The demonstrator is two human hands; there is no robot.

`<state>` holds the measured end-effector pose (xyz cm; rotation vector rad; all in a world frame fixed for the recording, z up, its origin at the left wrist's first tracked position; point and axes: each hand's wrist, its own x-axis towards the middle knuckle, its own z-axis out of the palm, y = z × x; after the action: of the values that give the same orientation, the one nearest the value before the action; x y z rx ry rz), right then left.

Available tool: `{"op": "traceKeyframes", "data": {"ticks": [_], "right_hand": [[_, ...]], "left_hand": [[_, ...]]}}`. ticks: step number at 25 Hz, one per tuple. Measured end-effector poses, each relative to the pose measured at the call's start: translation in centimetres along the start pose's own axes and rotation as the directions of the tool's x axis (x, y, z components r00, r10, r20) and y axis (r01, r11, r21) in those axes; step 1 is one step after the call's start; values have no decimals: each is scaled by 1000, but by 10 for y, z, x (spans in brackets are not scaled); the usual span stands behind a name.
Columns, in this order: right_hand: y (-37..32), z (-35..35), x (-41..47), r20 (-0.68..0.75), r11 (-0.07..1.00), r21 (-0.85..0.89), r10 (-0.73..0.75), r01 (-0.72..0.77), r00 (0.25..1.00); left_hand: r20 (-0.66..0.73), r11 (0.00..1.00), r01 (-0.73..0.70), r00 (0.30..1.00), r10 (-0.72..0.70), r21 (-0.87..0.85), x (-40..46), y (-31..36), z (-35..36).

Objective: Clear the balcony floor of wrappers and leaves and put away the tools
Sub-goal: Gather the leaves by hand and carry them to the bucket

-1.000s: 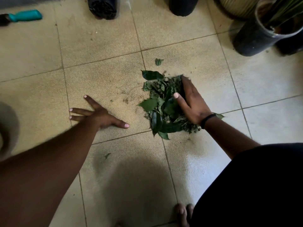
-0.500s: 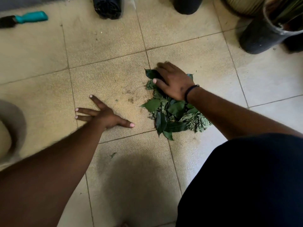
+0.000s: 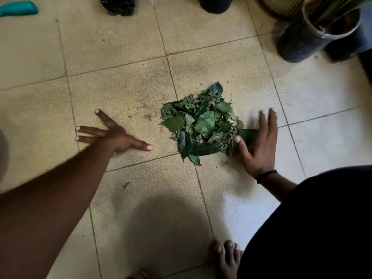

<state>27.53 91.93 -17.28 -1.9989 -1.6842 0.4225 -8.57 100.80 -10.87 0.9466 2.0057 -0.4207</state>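
Observation:
A heap of green leaves [image 3: 203,123] lies on the beige tiled floor [image 3: 120,63] in the middle of the view. My right hand [image 3: 257,143] lies flat against the heap's right side, fingers straight, thumb touching the leaves. My left hand [image 3: 112,133] is spread flat on the tile to the left of the heap, apart from it and holding nothing. A tool with a teal handle [image 3: 19,8] lies at the far left edge. A few small leaf scraps [image 3: 125,185] are scattered on the tiles.
Dark plant pots [image 3: 306,37] stand at the far right, with two more black pots [image 3: 118,5] along the far edge. My bare toes [image 3: 225,252] show at the bottom. A grey rounded object is cut off at the left edge.
My right hand has moved from the far top of the heap round to its right side and now lies flat. The small stray leaf beyond the heap is gone. My left hand stays planted.

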Motion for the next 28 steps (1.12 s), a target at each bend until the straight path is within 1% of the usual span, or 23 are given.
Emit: {"op": "traceKeyframes", "data": {"ticks": [1,2,3,4,5,6,7,8,10,11,12,14,16,19,20,21,23,24,26,28], "right_hand": [[2,2,-3,-8,994,17,109,-109,994],[1,6,-5,22,987,19,161,-162,987],[-3,11,-5,72,988,11,151,-152,986],[-10,17,-3,128,994,23,99,-103,987],[-20,23,-1,175,996,72,43,-57,984],[-30,27,1,197,988,148,12,-41,980],[-39,30,5,184,973,225,13,-55,983],[-47,31,11,136,956,285,38,-76,990],[-58,28,23,41,948,308,71,-81,997],[-62,27,31,50,961,271,50,-62,998],[-66,25,38,102,979,203,15,-35,995],[-75,25,53,257,999,20,-41,37,965],[-89,28,68,388,982,-116,-96,151,917],[-111,34,89,559,908,-184,-217,375,800],[-117,37,92,599,885,-186,-242,427,763],[-121,40,92,629,876,-179,-248,448,737],[-126,46,85,664,865,-186,-238,465,709],[-126,50,81,663,850,-207,-243,485,708],[-126,52,76,602,819,-224,-310,528,736],[-125,52,78,531,800,-183,-409,571,743]], "left_hand": [[0,1000,1,1000,-1,6,-1,0,-1],[-1,1000,3,1000,-3,13,-1,1,-1],[-1,1000,8,1000,-8,12,-3,2,-1],[-1,1000,12,1000,-12,10,-4,2,-1],[0,1000,14,1000,-14,9,-4,2,0],[1,1000,15,1000,-15,12,-4,2,0],[2,1000,13,1000,-13,10,-4,2,1],[4,1000,7,1000,-7,5,-4,1,1],[10,1000,-4,1000,4,-10,-5,2,1],[9,1000,-4,1000,4,-17,-5,2,0],[7,1000,-5,1000,5,-23,-5,2,0],[13,999,-11,1000,11,-31,-5,2,0],[11,1000,-7,1000,8,-24,-4,2,0],[7,1000,-3,1000,3,-19,-5,4,0],[4,1000,-1,1000,1,-17,-5,3,0],[1,1000,0,1000,0,-16,-4,3,0],[-4,1000,3,1000,-3,-7,-3,2,1],[-9,1000,4,1000,-4,-3,-2,2,1],[-18,1000,3,1000,-3,-8,-2,2,1],[-28,1000,-10,1000,9,-11,-2,1,3]]}}
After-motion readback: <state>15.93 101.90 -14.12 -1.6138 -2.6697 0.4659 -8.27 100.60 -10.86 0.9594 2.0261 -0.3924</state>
